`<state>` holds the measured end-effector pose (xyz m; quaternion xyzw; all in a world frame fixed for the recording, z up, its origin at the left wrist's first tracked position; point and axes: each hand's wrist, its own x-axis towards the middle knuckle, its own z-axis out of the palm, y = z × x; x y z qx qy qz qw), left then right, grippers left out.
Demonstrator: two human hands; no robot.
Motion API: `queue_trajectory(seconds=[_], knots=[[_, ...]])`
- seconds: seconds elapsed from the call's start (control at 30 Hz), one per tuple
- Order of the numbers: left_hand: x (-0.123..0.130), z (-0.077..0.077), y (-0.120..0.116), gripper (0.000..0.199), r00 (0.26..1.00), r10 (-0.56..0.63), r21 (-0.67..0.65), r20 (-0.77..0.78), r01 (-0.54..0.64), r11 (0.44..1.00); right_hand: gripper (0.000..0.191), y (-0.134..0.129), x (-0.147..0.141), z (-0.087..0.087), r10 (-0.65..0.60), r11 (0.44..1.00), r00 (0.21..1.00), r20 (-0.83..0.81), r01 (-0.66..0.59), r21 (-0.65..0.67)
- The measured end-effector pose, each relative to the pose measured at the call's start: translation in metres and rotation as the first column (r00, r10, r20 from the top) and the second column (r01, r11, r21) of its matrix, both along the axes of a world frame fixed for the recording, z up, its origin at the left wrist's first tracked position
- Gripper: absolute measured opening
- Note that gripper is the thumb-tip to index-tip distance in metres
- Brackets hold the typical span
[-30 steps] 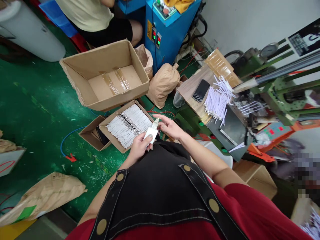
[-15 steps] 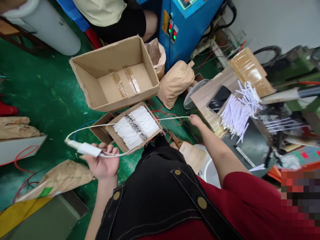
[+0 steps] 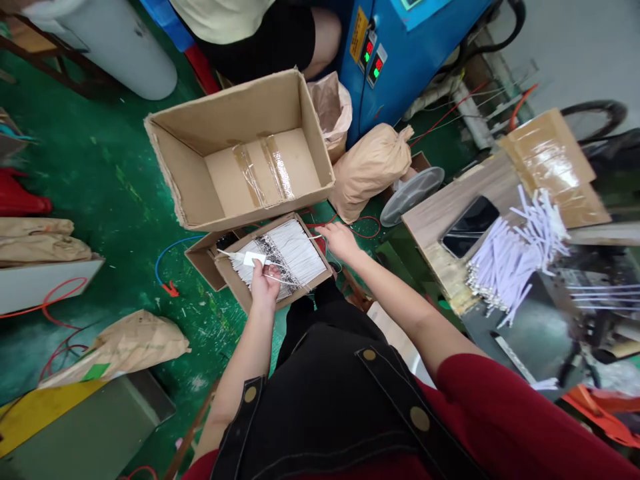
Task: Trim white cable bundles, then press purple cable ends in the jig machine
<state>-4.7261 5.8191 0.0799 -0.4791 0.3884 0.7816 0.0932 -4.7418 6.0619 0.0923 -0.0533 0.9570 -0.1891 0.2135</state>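
My left hand (image 3: pixel 266 285) is closed on a small white plastic block (image 3: pixel 255 259) with a white cable running from it. Hand and block are over an open cardboard box (image 3: pixel 225 275), packed with thin white strips that have a dark band across their middle. At the box's right edge, my right hand (image 3: pixel 340 241) pinches the white cable (image 3: pixel 315 237) between its fingers. Part of the cable is hard to follow against the white strips (image 3: pixel 305 257).
A large open cardboard box (image 3: pixel 265 100) stands beyond the small one, near a seated person. Brown paper sacks (image 3: pixel 367 170) and a blue machine (image 3: pixel 400 67) are behind. On the right-hand table lie a black phone (image 3: pixel 470 225) and a pile of pale strips (image 3: pixel 505 260).
My left hand has moved right and forward with the white block, from beside the small box to over it. My right hand has come left to the box's edge, and the stretched cable has been drawn in.
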Motion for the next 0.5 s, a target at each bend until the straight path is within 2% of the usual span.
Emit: queue_trajectory(seconds=[0.13,0.23,0.37,0.43,0.5], knots=[[-0.008,-0.010,-0.016,0.030,0.991,0.104,-0.045,0.086,-0.101,0.994,0.050,0.006,-0.026,-0.009,0.029,0.999,1.000,-0.011,-0.029,-0.041],[-0.012,-0.025,-0.023,0.026,0.977,0.144,-0.105,0.159,-0.128,0.986,0.048,-0.015,-0.040,-0.026,0.070,0.991,0.996,0.047,-0.064,-0.120],[-0.013,-0.041,-0.032,0.013,0.948,0.197,-0.218,0.249,-0.144,0.965,0.057,-0.046,-0.048,-0.057,0.027,0.981,0.982,0.185,0.009,-0.192],[-0.007,-0.040,-0.038,0.009,0.939,0.190,-0.247,0.287,-0.119,0.962,0.062,-0.049,-0.047,-0.069,-0.029,0.981,0.974,0.224,0.071,-0.181],[0.006,-0.032,-0.042,0.005,0.940,0.146,-0.244,0.308,-0.071,0.967,0.065,-0.043,-0.040,-0.078,-0.097,0.975,0.959,0.266,0.145,-0.168]])
